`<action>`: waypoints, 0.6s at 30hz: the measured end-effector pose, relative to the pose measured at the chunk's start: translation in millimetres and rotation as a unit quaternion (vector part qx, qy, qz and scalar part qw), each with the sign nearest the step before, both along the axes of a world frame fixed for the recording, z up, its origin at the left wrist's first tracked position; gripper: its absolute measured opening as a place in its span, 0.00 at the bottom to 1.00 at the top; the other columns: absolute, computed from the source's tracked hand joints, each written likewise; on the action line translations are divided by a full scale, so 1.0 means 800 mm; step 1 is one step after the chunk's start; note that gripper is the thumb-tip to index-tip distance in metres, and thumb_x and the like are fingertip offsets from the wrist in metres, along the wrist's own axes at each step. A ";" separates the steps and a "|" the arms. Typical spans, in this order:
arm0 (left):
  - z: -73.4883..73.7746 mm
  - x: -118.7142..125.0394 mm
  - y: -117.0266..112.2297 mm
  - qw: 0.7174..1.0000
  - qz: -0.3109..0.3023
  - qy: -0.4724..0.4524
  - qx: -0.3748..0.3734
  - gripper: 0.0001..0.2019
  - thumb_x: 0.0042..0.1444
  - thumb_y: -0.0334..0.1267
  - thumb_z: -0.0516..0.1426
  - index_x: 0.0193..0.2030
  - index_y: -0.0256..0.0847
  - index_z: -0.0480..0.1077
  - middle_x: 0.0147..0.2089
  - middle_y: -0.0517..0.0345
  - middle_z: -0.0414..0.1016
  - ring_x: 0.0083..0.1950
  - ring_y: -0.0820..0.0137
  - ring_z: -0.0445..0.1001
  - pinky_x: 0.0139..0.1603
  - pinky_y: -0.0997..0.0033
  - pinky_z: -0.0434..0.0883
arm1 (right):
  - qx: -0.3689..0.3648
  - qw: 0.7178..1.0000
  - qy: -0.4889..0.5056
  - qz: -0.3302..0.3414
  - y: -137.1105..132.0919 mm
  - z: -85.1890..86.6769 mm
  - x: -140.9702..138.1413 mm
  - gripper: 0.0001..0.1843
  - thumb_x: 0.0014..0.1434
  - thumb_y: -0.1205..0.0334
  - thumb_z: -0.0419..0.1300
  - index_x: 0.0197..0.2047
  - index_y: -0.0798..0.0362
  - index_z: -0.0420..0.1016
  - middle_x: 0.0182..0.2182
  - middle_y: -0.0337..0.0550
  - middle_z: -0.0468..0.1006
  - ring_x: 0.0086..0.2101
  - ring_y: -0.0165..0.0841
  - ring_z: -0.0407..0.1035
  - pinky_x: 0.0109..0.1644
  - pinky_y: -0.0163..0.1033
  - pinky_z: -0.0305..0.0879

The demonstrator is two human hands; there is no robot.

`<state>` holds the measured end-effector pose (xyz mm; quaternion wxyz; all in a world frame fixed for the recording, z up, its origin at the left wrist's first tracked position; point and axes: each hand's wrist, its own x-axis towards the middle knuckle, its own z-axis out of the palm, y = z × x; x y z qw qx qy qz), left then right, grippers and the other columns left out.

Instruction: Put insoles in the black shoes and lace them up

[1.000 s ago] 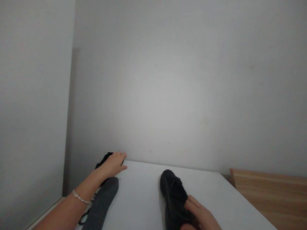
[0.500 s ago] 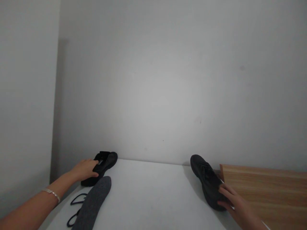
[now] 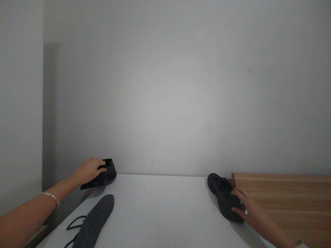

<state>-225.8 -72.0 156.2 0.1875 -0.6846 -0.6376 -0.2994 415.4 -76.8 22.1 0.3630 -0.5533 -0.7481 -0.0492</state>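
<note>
Plain pale grey wall (image 3: 176,96), full backdrop. Flat white tabletop (image 3: 160,210), far edge along the wall. Tan wood-grain panel (image 3: 281,194), just beyond right edge of tabletop. Black lace-up shoe with smooth upper (image 3: 226,203), at far right corner, toe toward far edge; pinched by right hand (image 3: 252,206), fingers and thumb on opposite sides near the opening. Black open-topped shoe (image 3: 110,174), tilted at far left corner, partly covered; clasped from above by left hand (image 3: 88,170), thumb on near side, contact with tabletop uncertain. Step in hand, by judgement: handling of both shoes at once, one per side, probably for positioning at opposite corners; next move apparently calling for level footing, clear of the edges, before any loosening of either grip. Dark grey felt-like insole, long and rounded (image 3: 95,218), flat near left edge, untouched. Thin black looped lace (image 3: 74,227), between insole and left edge. Slim silvery bracelet (image 3: 51,195), on left wrist. Brands, labels, writing: none legible anywhere.
</note>
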 end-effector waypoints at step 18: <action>-0.095 0.291 -0.118 0.920 -0.255 0.204 0.217 0.09 0.59 0.31 0.48 0.29 0.41 0.63 0.26 0.59 0.67 0.24 0.69 0.66 0.24 0.68 0.57 | -0.184 0.927 0.254 0.207 -0.066 0.074 -0.287 0.22 0.58 0.49 0.53 0.51 0.51 0.62 0.51 0.50 0.66 0.43 0.35 0.69 0.44 0.40 0.68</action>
